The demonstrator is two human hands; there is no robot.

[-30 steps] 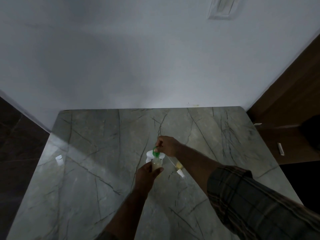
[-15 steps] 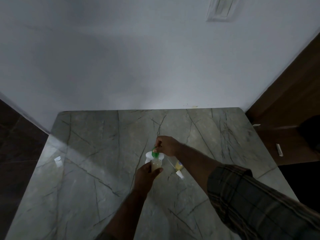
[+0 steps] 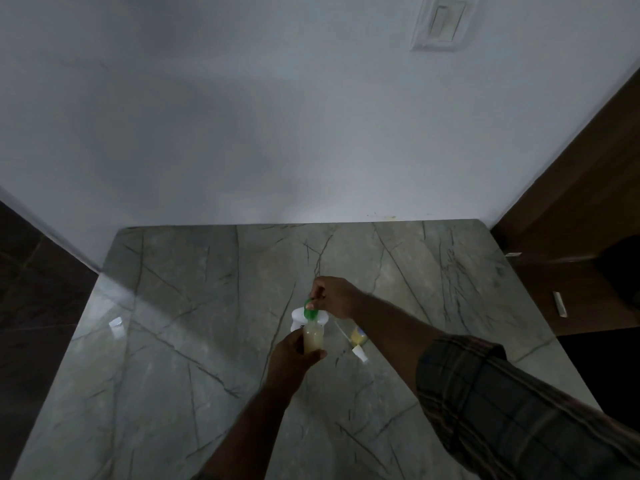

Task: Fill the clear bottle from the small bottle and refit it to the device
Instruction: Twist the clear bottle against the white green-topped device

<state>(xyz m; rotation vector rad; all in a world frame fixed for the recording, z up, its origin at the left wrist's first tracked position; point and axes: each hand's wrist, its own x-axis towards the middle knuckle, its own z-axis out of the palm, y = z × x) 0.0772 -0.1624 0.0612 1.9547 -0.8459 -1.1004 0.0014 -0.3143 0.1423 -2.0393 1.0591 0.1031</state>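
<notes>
My left hand (image 3: 294, 355) grips a clear bottle (image 3: 313, 337) holding pale yellowish liquid, upright just above the marble table (image 3: 207, 341). My right hand (image 3: 334, 296) pinches a green piece (image 3: 310, 308) that sits at the bottle's mouth; I cannot tell whether it is a cap or a spout. Right behind the bottle stands the white device (image 3: 297, 316), partly hidden. A small yellowish bottle (image 3: 358, 336) stands on the table under my right forearm, with a white cap (image 3: 360, 353) and a thin white stick (image 3: 341, 332) lying beside it.
The table butts against a white wall (image 3: 311, 133) with a switch plate (image 3: 441, 24) high on the right. A small white scrap (image 3: 116, 323) lies near the table's left edge. A dark wooden door (image 3: 588, 202) stands to the right.
Both hands stay in nearly the same place on the bottle and the green piece. The view has tipped slightly.
</notes>
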